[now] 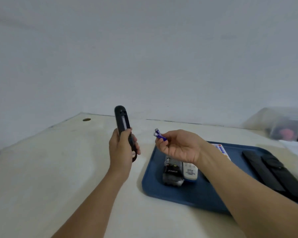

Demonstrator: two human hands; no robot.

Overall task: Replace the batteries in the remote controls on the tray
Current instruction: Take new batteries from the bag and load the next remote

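Blue plastic fills the near right of my view: the tray (pixel 150 188) sits on the pale table (pixel 41 169), its rim close to me. On it I see a dark remote with a grey end (pixel 172 174) lying just beside a white remote (pixel 190 170), and further right two long black remotes (pixel 272 172) side by side. A white remote with coloured buttons (pixel 220 149) shows partly behind my right wrist.

Above the tray's far left corner my right hand (pixel 179 146) is held palm up, fingers curled, pinching two purple batteries (pixel 159 134) between thumb and fingertips; their metal ends point up and to the left.

Left of that, off the tray and above the table, my left hand (pixel 121 148) grips a black remote (pixel 123 124) held nearly upright, fingers wrapped round its lower half. Its back faces me, with a long pale slot showing; I cannot tell whether anything sits inside.

Further off there is a round hole (pixel 86 119) in the table, and a blurred clear box (pixel 286 127) at far right against the white wall (pixel 144 48).
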